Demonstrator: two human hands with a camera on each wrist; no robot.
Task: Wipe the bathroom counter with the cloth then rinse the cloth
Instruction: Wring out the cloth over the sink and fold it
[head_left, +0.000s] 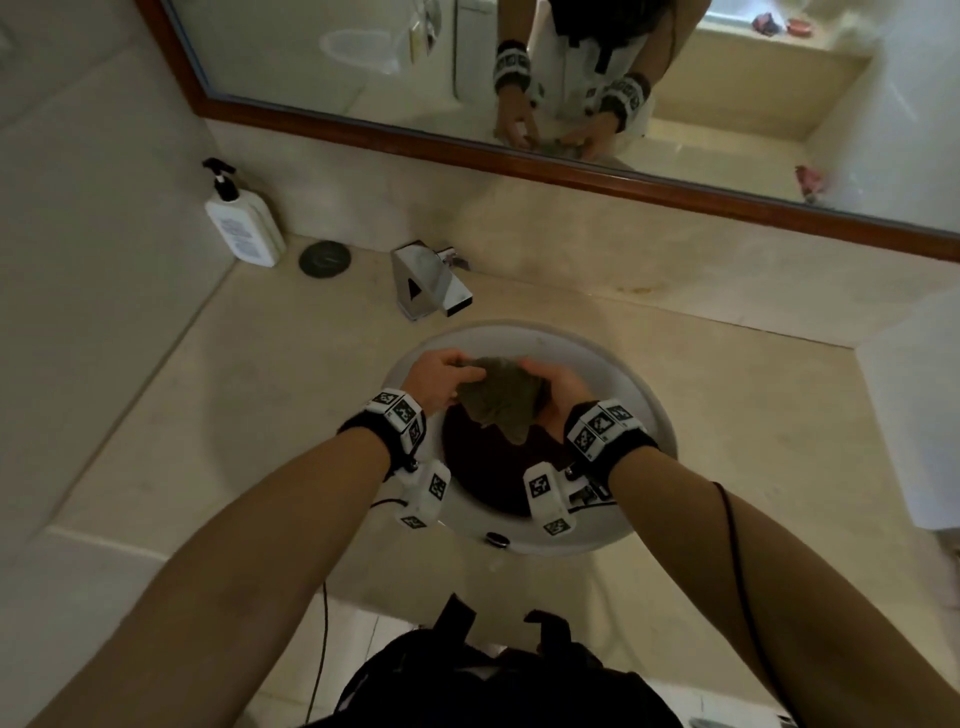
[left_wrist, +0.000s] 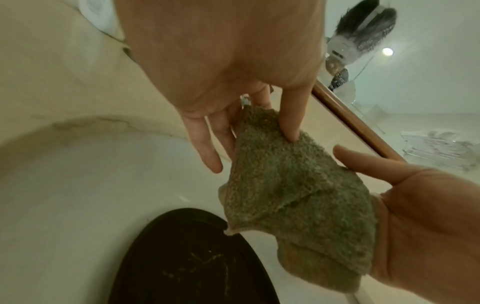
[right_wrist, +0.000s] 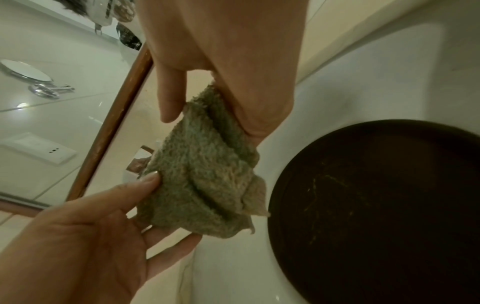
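A crumpled grey-green cloth (head_left: 498, 400) hangs above the white sink basin (head_left: 652, 410), held between both hands. My left hand (head_left: 465, 370) pinches its left upper edge; in the left wrist view the thumb presses into the cloth (left_wrist: 285, 185). My right hand (head_left: 535, 373) grips the right side, with the fabric bunched in thumb and fingers (right_wrist: 246, 127). The cloth (right_wrist: 202, 185) droops towards a dark round disc (head_left: 483, 473) at the basin's bottom. The beige counter (head_left: 249, 415) surrounds the basin. I see no water coming from the chrome faucet (head_left: 431, 280).
A white pump bottle (head_left: 244, 223) and a dark round cap (head_left: 324, 258) stand at the counter's back left. A wood-framed mirror (head_left: 571, 171) runs along the back wall. A white object (head_left: 914, 415) sits at the right edge.
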